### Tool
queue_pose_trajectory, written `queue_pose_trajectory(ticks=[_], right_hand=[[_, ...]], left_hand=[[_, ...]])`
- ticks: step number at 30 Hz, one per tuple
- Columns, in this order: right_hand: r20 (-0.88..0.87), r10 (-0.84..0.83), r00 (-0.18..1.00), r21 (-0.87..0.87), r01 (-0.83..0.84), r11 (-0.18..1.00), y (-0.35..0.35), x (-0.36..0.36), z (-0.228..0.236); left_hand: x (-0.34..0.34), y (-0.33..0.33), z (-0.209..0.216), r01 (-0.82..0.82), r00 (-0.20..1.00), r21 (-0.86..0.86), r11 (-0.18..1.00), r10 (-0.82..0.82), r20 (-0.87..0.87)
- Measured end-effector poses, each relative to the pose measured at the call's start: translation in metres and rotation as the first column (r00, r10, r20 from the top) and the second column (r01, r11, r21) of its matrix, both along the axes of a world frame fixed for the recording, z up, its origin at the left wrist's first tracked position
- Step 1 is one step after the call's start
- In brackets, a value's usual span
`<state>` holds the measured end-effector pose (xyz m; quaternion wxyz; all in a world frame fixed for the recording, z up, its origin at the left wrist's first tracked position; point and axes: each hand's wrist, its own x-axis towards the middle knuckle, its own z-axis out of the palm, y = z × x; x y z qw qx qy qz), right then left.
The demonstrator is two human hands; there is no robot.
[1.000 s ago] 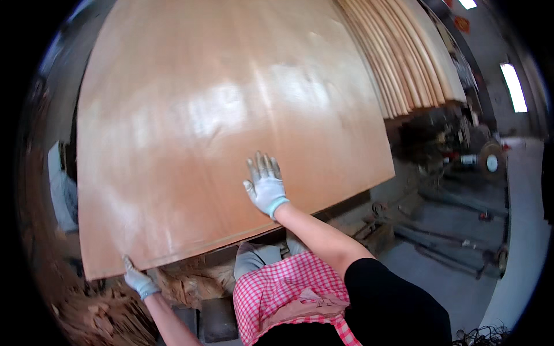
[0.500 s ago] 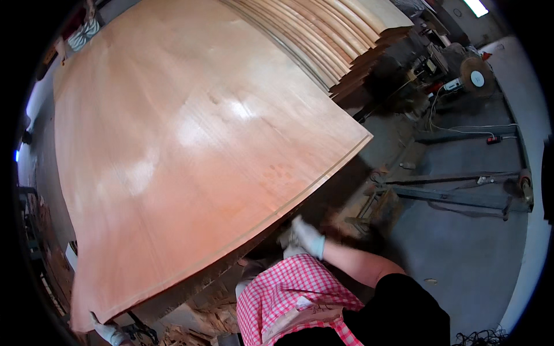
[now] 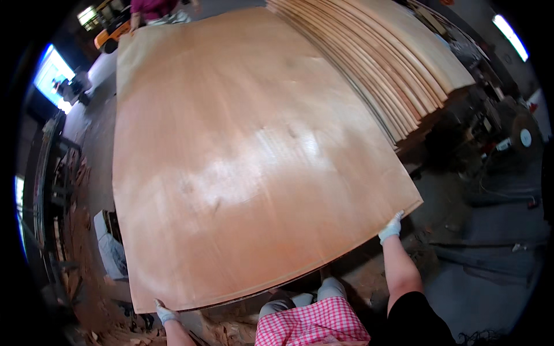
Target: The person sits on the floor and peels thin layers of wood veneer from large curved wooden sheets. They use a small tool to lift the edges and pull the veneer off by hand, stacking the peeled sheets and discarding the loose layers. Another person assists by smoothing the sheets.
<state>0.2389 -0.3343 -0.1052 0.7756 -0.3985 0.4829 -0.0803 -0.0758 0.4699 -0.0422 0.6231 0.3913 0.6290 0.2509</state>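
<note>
A large, shiny sheet of wood veneer (image 3: 248,161) spreads before me, light brown with a pinkish tint. My left hand (image 3: 167,312), in a white glove, grips its near edge close to the left corner, thumb on top. Close to the right corner, my right hand (image 3: 392,226) in a white glove clasps the same edge; its fingers underneath are hidden by the sheet. At the far left corner, a co-worker in a purple top (image 3: 154,7) has a hand (image 3: 134,26) on the sheet.
A stack of curved veneer sheets (image 3: 369,63) lies to the right, beside my sheet. Wood scraps (image 3: 231,331) litter the floor near my feet. A white bag-like bundle (image 3: 111,248) stands left. A machine with a round disc (image 3: 525,137) is far right.
My right hand has moved from near my apron to the sheet's right corner and taken hold. My left hand keeps its grip. The view has shifted, showing more of the co-worker.
</note>
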Motion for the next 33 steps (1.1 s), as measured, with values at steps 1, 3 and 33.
queue_pose_trajectory(ticks=[1,3,33], right_hand=[[0.013,0.048,0.999,0.037,-0.049,0.998,0.001,-0.003,0.001],[0.112,0.111,0.988,0.088,-0.121,0.989,-0.013,-0.002,0.013],[0.207,0.547,0.811,-0.787,-0.194,0.586,0.131,-0.045,0.222]], left_hand=[[-0.005,0.002,0.001,-0.075,0.993,0.058,0.996,0.079,-0.082],[-0.017,0.002,0.004,-0.042,0.998,0.015,0.999,0.043,-0.041],[0.006,0.012,0.080,0.083,0.850,0.080,0.993,-0.113,0.515]])
